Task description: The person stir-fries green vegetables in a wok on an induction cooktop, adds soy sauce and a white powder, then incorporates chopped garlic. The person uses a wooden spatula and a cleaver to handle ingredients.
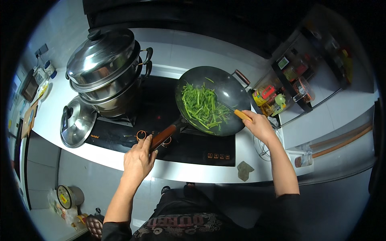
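Observation:
A dark wok (229, 87) sits on the black glass cooktop (159, 90), with chopped green stalk vegetables (199, 102) heaped toward its left side. My left hand (138, 158) has the end of the wok's brown wooden handle (164, 137) between thumb and fingers. In my right hand (259, 125) is the yellow-brown handle of a metal cooking utensil (228, 107). Its shaft reaches into the wok, and its head is mostly hidden among the greens. Faint haze hangs over the wok.
A lidded, stacked metal steamer pot (105, 72) occupies the left burner. Against it leans a metal lid (80, 123). A grey-green cloth (245, 170) lies on the counter's front edge. Bottles and jars (268, 99) crowd a rack at right, near a wire rack (262, 147).

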### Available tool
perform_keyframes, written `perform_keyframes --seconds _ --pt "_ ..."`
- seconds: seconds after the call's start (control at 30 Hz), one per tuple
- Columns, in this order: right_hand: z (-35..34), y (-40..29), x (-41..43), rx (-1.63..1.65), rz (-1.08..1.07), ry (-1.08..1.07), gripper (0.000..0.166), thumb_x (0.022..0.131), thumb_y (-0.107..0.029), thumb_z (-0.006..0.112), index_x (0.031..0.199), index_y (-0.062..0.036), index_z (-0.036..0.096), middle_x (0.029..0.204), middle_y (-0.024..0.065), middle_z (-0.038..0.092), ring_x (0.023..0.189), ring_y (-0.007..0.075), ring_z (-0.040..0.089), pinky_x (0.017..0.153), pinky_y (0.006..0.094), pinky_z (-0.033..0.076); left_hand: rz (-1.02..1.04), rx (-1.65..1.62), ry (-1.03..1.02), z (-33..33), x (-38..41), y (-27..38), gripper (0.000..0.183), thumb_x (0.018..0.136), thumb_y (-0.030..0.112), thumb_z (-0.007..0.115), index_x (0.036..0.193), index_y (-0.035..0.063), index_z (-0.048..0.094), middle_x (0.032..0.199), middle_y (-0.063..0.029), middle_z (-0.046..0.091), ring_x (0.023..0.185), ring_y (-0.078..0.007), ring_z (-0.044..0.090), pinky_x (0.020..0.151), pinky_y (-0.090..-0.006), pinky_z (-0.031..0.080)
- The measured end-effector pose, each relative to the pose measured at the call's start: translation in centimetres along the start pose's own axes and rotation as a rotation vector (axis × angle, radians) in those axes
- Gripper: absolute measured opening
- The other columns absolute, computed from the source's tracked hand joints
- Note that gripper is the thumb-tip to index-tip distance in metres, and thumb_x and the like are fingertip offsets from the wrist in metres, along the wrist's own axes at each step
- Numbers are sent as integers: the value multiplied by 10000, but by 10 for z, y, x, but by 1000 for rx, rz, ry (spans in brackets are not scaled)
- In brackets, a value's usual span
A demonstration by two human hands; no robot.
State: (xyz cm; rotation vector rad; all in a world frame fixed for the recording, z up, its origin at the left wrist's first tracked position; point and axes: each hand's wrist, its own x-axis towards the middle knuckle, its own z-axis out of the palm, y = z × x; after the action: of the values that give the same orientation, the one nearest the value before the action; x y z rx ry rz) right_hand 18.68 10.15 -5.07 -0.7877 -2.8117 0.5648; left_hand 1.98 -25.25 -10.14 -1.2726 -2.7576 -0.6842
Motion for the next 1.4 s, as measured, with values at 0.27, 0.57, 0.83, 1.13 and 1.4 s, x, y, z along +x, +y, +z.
perform_keyframes --seconds 0.27,0.57,0.83,1.13,1.4 --pt "-9 -8 25 -340 -126 83 340 795 -181 584 1130 -123 603 909 150 650 809 329 626 722 418 500 23 -20 26 -1 3 5 479 756 159 662 1185 -1 520 988 -159 614 812 -298 628 690 -369 513" --pt "-35 -82 -54 -641 -367 27 429 755 -71 636 1171 -155 577 725 73 509 629 243 585 542 362 485 21 107 -43 12 18 9 517 764 223 670 1196 -8 504 912 -175 608 782 -321 632 687 -367 508" --pt "-6 -96 -35 -762 -378 12 411 746 -33 575 1153 -88 569 759 90 556 631 225 623 543 328 503 69 137 -113 38 52 21 464 802 251 635 1142 -31 491 862 -176 610 755 -309 639 649 -363 521" --pt "-9 -58 -26 -658 -95 70 381 779 -62 572 1150 -145 571 833 147 594 673 301 640 598 402 518 53 149 -134 54 67 23 283 819 238 622 929 14 489 763 -159 620 687 -302 645 604 -364 524" --pt "23 -93 -40 -851 -295 106 343 757 -16 547 1097 -63 553 787 101 562 638 206 636 523 309 519 50 147 -154 53 68 25 265 826 227 616 936 20 493 779 -158 629 703 -301 649 626 -362 525"
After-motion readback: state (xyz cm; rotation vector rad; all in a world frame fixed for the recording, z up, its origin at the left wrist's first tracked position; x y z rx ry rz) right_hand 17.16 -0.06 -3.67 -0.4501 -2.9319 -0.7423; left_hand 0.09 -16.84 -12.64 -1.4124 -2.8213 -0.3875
